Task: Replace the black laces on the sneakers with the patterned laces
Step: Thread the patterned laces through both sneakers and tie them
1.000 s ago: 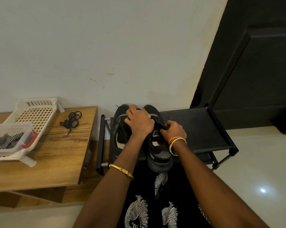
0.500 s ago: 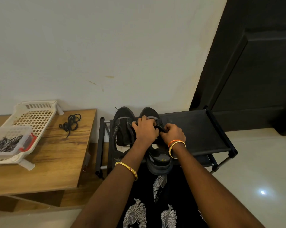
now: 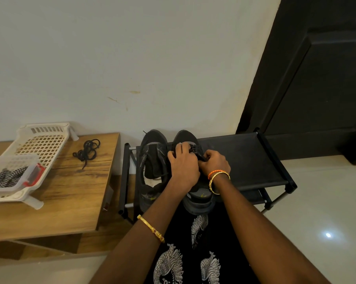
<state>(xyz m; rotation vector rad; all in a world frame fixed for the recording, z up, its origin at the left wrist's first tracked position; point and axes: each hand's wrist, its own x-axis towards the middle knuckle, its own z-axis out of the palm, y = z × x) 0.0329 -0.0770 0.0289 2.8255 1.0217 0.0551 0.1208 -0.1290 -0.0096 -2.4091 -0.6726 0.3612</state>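
A person looks down at two bare hands working close together on a pair of dark grey and black fabric sneakers that stand toes toward the wall on a low black fabric-topped shoe rack. The left hand lies over the tongue area of the right-hand sneaker, fingers curled down onto the black lace still threaded in that shoe. The right hand sits just beside it, touching it, with fingers curled and pinching the same black lace; exactly which strand each hand grips cannot be told. Just to the left of the left hand stands the other sneaker, its tongue loose and bare of lace. Well to the left of both hands, on a brown wooden table, lies a loose coiled black shoelace. Farther left still, a clear plastic box with red clips holds the black-and-white patterned laces, and it rests in a cream perforated plastic basket. Gold bangles circle both wrists, with an orange band on the right. Beyond the hands rises a pale wall, and to the right of them a black door.
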